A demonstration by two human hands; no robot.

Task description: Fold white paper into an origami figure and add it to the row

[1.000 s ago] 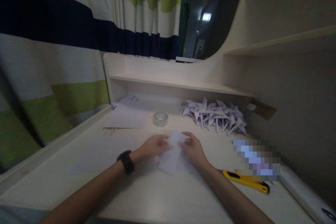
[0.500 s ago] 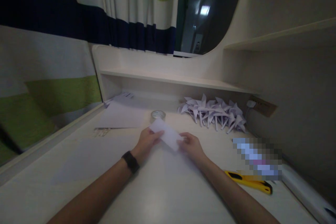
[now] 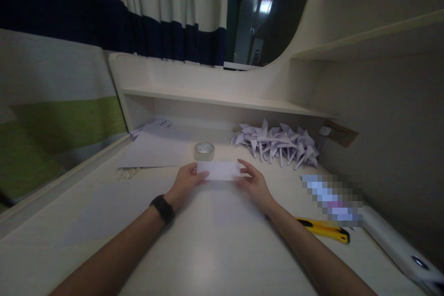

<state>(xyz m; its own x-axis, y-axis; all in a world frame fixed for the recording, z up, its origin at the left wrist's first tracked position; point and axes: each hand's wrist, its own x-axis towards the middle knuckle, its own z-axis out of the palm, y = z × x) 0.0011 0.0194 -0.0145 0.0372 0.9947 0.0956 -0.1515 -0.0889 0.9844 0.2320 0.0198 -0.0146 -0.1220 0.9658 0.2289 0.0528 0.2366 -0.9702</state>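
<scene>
A small white piece of paper (image 3: 219, 171) is held level between my two hands, just above the desk. My left hand (image 3: 187, 182), with a black watch on its wrist, pinches the paper's left end between thumb and fingers. At the right end, my right hand (image 3: 255, 185) grips the edge with its thumb, index finger raised; its fingers are slightly blurred. Right behind the paper sits a roll of clear tape (image 3: 204, 150). A faint pale sheet (image 3: 227, 208) lies on the desk below the hands.
Several white paper pinwheels (image 3: 277, 143) are piled at the back right. A stack of white paper (image 3: 152, 148) lies back left, with small pale pieces (image 3: 127, 173) before it. To the right are a yellow utility knife (image 3: 326, 230), a blurred-out device (image 3: 331, 199) and a long white object (image 3: 395, 240).
The paper has turned from a slant to level, its long edge now facing me. Both hands shifted slightly with it, and the whole view moved a little.
</scene>
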